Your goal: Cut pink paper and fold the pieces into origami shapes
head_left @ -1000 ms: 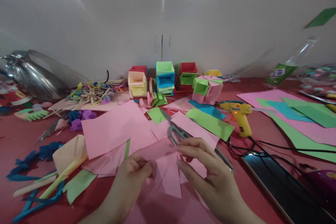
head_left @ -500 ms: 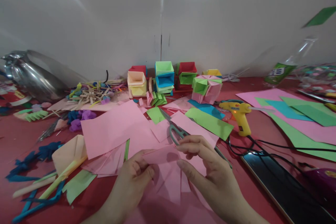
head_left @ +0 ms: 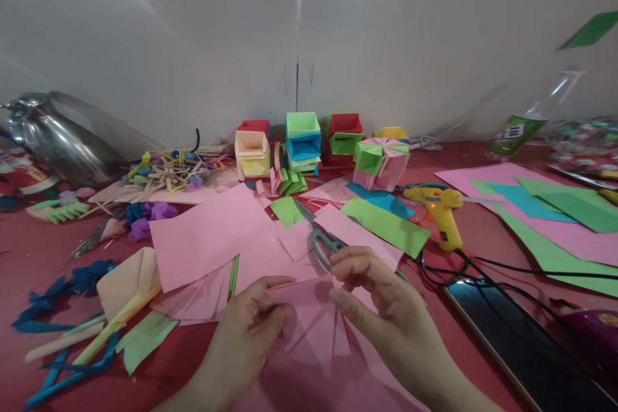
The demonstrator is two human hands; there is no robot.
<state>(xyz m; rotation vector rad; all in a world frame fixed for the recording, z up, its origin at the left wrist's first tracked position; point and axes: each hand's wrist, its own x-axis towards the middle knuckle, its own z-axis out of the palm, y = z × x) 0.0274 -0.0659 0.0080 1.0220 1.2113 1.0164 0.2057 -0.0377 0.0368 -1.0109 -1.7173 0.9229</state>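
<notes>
A small pink paper piece is pinched at its left end between the thumb and fingers of my left hand. My right hand is at the paper's right end, thumb and fingers curled round its edge; whether they grip it is hard to make out. Behind my right fingers lie grey-handled scissors, partly hidden by that hand. Pink sheets are spread under and behind both hands, and a light green strip rests at the back right of them.
Folded paper boxes stand along the white partition. A yellow glue gun with black cables and a phone lie to the right. A metal jug, craft sticks and twisted blue paper are on the left.
The pink paper's right part has tilted, and its edge now rises to a corner near my right fingers. My right hand has shifted slightly right.
</notes>
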